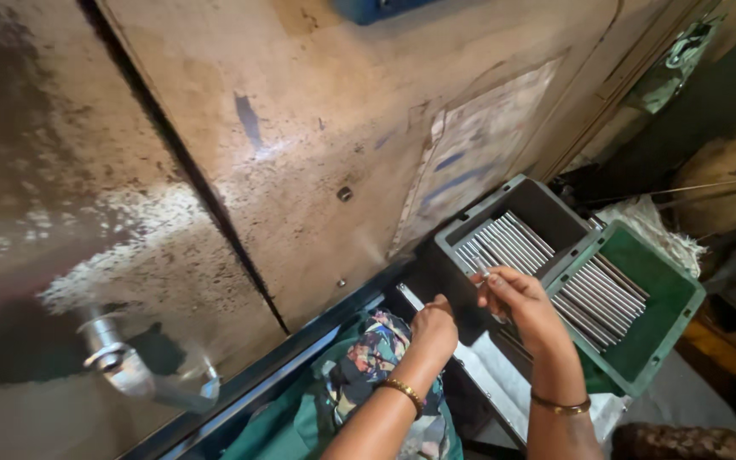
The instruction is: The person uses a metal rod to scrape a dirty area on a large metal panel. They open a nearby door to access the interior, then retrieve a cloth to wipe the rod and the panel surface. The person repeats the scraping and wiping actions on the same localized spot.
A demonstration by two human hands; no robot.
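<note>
Two bare forearms, no sleeves showing. Left hand (pixel 434 328): thin gold bangle (pixel 402 392) at the wrist, slightly ribbed. Right hand (pixel 521 302): similar slim gold-brown bangle (pixel 560 405) on the wrist. No rings or gloves visible. Below the arms, floral-print cloth (pixel 368 358) over green fabric, apparently the person's clothing.

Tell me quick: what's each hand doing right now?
Left hand: fingers curled shut, whether it holds anything cannot be told.
Right hand: pinched shut on a thin metal rod, above the grey bin of rods.
</note>
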